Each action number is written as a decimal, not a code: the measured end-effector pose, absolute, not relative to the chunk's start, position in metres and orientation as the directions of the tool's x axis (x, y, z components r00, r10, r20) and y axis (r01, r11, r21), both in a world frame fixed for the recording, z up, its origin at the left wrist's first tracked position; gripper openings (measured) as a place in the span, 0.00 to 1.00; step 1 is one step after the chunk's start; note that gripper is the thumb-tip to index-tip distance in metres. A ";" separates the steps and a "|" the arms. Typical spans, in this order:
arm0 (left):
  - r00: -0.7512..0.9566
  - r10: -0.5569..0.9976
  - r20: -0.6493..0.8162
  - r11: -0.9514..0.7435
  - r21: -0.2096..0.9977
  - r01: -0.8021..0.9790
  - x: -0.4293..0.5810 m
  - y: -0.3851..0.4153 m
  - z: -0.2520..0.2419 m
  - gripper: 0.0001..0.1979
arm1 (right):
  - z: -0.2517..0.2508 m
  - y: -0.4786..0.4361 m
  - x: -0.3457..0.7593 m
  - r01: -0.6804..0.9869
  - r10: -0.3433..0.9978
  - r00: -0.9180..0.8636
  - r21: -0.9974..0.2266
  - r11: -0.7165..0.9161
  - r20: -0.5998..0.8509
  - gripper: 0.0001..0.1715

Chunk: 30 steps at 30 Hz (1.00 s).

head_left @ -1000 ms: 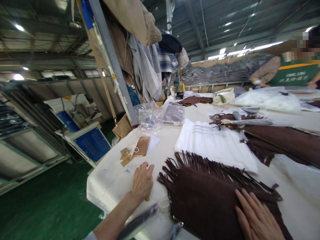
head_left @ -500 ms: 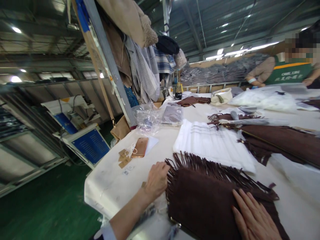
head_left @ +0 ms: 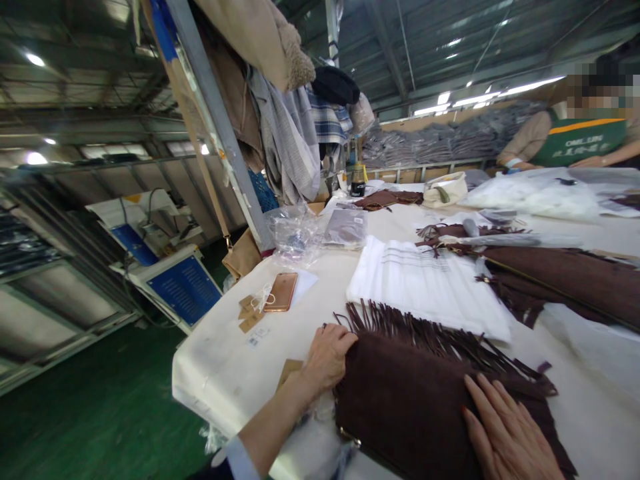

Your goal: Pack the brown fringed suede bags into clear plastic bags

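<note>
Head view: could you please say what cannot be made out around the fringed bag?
All head view.
Left hand: grip on the fringed bag hidden by its own back.
Right hand: wrist cut off by bottom edge.
Card tag: partly under the left wrist.
Sticker: print too small.

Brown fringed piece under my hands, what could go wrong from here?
1. The left hand sits where the fringe starts on the brown fringed piece; fingers could snag or tangle strands.
2. The piece lies close to the near edge of the table, over loose clear plastic, with only the right hand flat on it; it might slip off.
3. The phone lies not far from the table's side edge; a wide sweep could knock it down.
</note>
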State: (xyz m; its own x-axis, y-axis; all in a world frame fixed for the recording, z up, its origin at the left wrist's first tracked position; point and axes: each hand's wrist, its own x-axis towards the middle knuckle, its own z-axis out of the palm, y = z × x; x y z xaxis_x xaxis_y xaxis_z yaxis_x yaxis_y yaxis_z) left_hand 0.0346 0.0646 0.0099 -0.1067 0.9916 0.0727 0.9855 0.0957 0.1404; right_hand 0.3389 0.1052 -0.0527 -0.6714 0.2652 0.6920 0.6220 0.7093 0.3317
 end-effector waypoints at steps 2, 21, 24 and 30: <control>-0.166 0.983 0.077 0.152 0.161 0.975 0.032 0.067 0.007 0.18 | -0.052 0.104 0.340 0.610 0.268 -0.687 0.335 0.718 0.676 0.19; -0.175 0.981 0.085 0.162 0.140 0.977 0.024 -0.002 0.004 0.21 | -0.061 0.107 0.340 0.599 0.296 -0.633 0.210 0.773 0.715 0.21; -0.083 0.995 0.058 0.073 0.151 0.986 0.027 -0.003 0.001 0.21 | -0.061 0.107 0.341 0.606 0.291 -0.646 0.242 0.758 0.706 0.20; -0.225 0.968 0.113 0.218 0.071 0.973 0.015 -0.001 0.004 0.20 | -0.060 0.108 0.342 0.605 0.272 -0.661 0.284 0.744 0.699 0.20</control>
